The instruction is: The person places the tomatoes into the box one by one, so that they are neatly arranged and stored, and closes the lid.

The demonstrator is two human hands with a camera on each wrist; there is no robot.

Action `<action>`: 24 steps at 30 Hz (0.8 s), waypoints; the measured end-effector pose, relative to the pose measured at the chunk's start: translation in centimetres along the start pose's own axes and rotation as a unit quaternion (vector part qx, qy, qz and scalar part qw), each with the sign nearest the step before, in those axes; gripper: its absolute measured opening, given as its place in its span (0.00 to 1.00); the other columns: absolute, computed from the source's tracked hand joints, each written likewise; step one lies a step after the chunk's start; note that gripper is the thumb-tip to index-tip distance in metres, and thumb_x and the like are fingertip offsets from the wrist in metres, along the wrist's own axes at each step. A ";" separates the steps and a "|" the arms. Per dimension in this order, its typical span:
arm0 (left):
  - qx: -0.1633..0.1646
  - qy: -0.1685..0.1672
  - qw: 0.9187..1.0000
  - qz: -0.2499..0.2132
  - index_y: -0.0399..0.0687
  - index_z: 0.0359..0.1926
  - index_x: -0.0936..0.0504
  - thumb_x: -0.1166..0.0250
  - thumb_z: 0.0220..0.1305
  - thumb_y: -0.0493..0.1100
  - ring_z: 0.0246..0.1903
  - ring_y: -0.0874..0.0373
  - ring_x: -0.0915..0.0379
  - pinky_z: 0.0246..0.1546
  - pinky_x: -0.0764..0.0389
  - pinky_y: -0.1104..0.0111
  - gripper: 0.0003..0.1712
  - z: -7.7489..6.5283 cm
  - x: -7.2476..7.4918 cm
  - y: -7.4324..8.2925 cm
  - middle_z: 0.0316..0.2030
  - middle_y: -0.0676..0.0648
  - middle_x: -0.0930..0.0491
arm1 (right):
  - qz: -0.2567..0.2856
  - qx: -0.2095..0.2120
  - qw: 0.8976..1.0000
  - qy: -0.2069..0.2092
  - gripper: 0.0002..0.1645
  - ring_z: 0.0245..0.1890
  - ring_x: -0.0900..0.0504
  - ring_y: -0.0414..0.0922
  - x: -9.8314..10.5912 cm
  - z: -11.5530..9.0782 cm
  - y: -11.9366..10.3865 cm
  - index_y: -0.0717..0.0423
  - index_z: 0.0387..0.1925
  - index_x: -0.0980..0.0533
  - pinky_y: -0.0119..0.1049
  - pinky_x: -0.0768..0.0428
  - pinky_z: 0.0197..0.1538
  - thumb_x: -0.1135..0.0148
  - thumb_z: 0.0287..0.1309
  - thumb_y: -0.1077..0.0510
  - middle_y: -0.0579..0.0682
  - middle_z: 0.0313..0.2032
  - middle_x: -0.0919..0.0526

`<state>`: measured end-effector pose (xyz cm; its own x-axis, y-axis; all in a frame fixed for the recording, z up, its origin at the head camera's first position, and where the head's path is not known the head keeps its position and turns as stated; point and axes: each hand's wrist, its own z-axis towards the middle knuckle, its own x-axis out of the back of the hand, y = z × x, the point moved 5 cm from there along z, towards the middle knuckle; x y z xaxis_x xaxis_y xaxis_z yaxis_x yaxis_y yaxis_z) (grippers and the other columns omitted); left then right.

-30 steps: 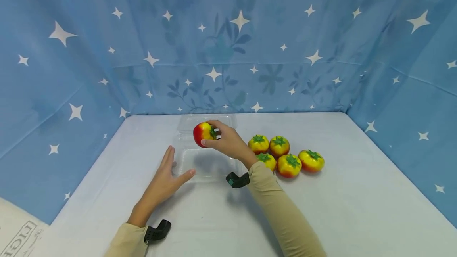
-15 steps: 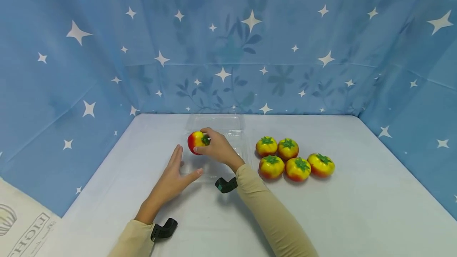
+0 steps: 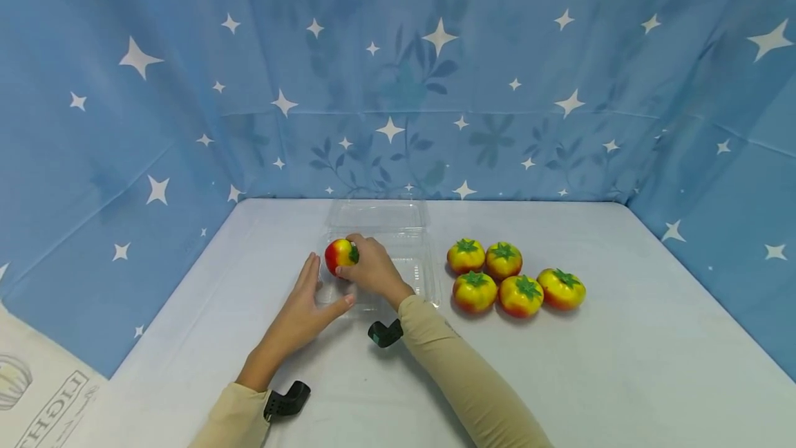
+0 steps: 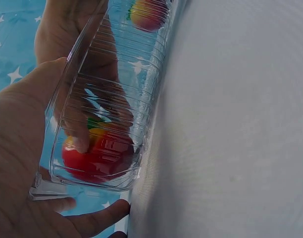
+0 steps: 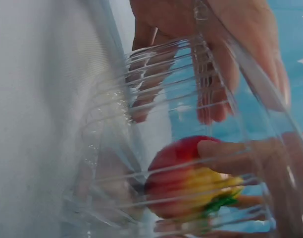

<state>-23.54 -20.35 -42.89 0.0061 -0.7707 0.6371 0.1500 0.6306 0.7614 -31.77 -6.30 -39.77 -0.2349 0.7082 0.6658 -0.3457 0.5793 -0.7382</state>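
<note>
The right hand [image 3: 373,268] is pinching a red-and-yellow fruit [image 3: 338,256] between thumb and curled fingers, the fruit's green leafy top facing the palm. The held fruit is sitting low within the left end of a clear plastic box [image 3: 425,278]; both wrist views are showing it through the ribbed walls, but whether it is touching the box floor cannot be told. The left hand [image 3: 300,313] is holding nothing, its fingers stretching out straight past the box's left end and its thumb spreading away toward the near side; whether it is touching the plastic is unclear. The transparent lid [image 3: 378,214] is lying open behind the box, toward the far edge of the desk [image 3: 622,365]. To the right of the box, five more fruits [image 3: 475,292] are standing close together, green tops upward, two in the back row and three in front. Beige sleeves [image 3: 469,372] are covering both forearms, and a black wrist device [image 3: 287,399] is jutting out from the left cuff. Behind the desk, a blue curtain [image 3: 398,75] patterned with white stars and leaves is hanging
</note>
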 end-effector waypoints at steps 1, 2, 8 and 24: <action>-0.001 0.000 1.000 0.000 0.35 0.86 0.62 0.30 0.68 0.68 0.77 0.34 0.40 0.76 0.47 0.39 0.69 0.0 0.0 0.0 0.86 0.36 0.66 | -0.001 -0.003 1.000 0.002 0.37 0.57 0.21 0.57 0.0 0.0 0.1 0.60 0.73 0.27 0.51 0.19 0.64 0.24 0.67 0.56 0.62 0.61 0.20; -0.003 -0.001 1.000 0.000 0.34 0.86 0.62 0.30 0.68 0.68 0.77 0.34 0.41 0.76 0.48 0.39 0.69 0.0 0.0 0.1 0.85 0.36 0.66 | -0.002 -0.007 1.000 0.003 0.37 0.56 0.20 0.56 -0.1 -0.1 0.1 0.60 0.73 0.27 0.51 0.18 0.63 0.24 0.67 0.55 0.62 0.60 0.20; -0.006 0.000 1.000 -0.002 0.36 0.86 0.62 0.30 0.68 0.68 0.75 0.35 0.37 0.76 0.46 0.38 0.69 -0.1 -0.1 0.0 0.86 0.37 0.67 | -0.011 -0.014 1.000 0.006 0.41 0.55 0.20 0.56 -0.2 -0.1 0.3 0.63 0.74 0.30 0.50 0.19 0.64 0.25 0.67 0.53 0.63 0.60 0.20; -0.001 -0.008 1.000 0.007 0.36 0.86 0.63 0.31 0.68 0.70 0.75 0.33 0.37 0.75 0.47 0.37 0.70 -0.2 0.2 0.1 0.86 0.37 0.68 | -0.013 -0.019 0.999 -0.025 0.48 0.64 0.21 0.57 0.7 -0.8 0.3 0.59 0.80 0.38 0.55 0.23 0.69 0.26 0.68 0.49 0.65 0.71 0.28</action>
<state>-23.36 -20.44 -42.66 -0.0067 -0.7602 0.6496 0.1524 0.6412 0.7520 -31.32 -5.28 -39.60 -0.2710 0.6720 0.6892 -0.3176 0.6135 -0.7230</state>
